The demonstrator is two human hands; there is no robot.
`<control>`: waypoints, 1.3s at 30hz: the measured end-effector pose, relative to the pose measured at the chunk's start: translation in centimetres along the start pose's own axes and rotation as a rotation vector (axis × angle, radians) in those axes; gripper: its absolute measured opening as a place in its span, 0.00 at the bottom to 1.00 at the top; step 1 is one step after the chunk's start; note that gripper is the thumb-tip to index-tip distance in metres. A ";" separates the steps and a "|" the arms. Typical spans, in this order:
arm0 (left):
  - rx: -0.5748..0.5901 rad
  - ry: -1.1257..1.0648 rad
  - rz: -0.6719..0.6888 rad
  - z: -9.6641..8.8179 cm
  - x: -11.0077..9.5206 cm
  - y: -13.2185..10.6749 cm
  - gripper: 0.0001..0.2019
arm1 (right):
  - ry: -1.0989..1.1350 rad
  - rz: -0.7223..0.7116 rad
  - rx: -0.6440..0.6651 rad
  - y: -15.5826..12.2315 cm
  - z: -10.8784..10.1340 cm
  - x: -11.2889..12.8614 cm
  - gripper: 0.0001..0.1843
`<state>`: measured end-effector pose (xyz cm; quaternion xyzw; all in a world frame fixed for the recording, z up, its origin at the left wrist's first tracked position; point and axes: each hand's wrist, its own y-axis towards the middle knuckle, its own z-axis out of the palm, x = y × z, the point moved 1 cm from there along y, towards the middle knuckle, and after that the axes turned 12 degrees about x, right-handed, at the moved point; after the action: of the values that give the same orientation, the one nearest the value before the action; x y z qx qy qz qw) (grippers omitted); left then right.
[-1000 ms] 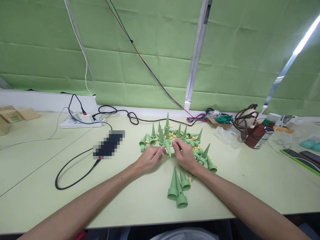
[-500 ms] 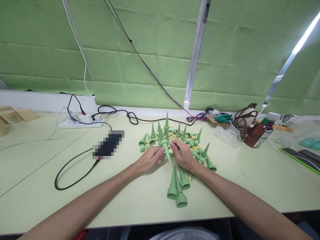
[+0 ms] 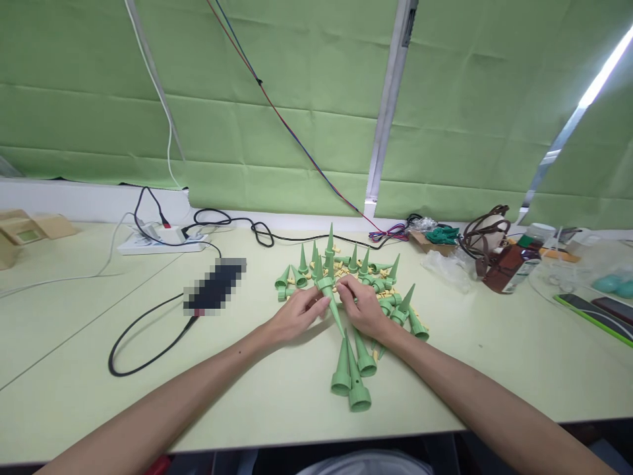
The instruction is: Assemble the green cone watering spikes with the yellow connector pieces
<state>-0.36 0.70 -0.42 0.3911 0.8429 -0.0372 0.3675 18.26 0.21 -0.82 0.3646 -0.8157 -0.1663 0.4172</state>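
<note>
Green spike [image 3: 333,307] slants tip-down above the table [image 3: 247,409], apparently pinched near its collar by the left hand [image 3: 297,315]; the right hand's [image 3: 366,309] fingers curl closed beside it, contents hidden. A slack left pinch could drop it onto the loose spikes [image 3: 341,376].

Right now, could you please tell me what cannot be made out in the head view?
In the head view:
- Right hand: its own curled fingers hide whether it pinches anything.
- Left hand: some fingertips are hidden behind the held green cone.
- Dark object: pixelation masks its details.
- Bottle label: too small to read.
- Teal rounded objects: the right edge cuts one off.
</note>
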 end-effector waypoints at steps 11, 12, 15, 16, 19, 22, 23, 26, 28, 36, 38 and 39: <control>-0.008 0.066 -0.009 0.2 -0.2 -0.1 0.18 | 0.012 -0.009 0.046 0.1 0.0 0.4 0.13; -0.010 0.069 -0.006 0.1 -0.3 -0.1 0.18 | 0.008 -0.008 0.048 0.1 0.0 0.4 0.14; -0.011 0.077 0.009 0.1 -0.5 -0.1 0.17 | -0.008 -0.005 0.052 0.1 0.0 0.5 0.14; -0.012 0.081 0.016 0.1 -0.6 -0.1 0.17 | -0.014 -0.005 0.054 0.1 0.0 0.5 0.15; -0.020 0.099 0.036 0.2 -0.5 -0.1 0.17 | -0.031 -0.005 0.065 0.1 0.0 0.5 0.16; -0.038 0.121 0.049 0.4 -0.2 -0.1 0.18 | -0.042 -0.014 0.072 0.1 0.1 0.5 0.16; -0.043 0.128 0.052 0.4 0.0 -0.2 0.19 | -0.044 -0.017 0.074 0.1 0.1 0.5 0.17; -0.048 0.149 0.064 0.5 0.2 -0.2 0.21 | -0.044 -0.020 0.076 0.1 0.1 0.5 0.17; -0.046 0.159 0.072 0.5 0.3 -0.2 0.21 | -0.045 -0.019 0.076 0.1 0.2 0.5 0.17; -0.058 0.177 0.122 0.4 0.0 -0.2 0.22 | -0.038 -0.029 0.091 0.1 0.3 0.4 0.17; -0.067 0.185 0.123 0.4 0.0 -0.2 0.23 | -0.036 -0.024 0.091 0.1 0.3 0.4 0.17; -0.072 0.187 0.120 0.4 0.1 -0.2 0.24 | -0.035 -0.021 0.089 0.1 0.3 0.4 0.17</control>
<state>-0.29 0.53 -0.79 0.4293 0.8494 0.0520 0.3025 17.85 0.00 -0.74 0.3886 -0.8256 -0.1406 0.3843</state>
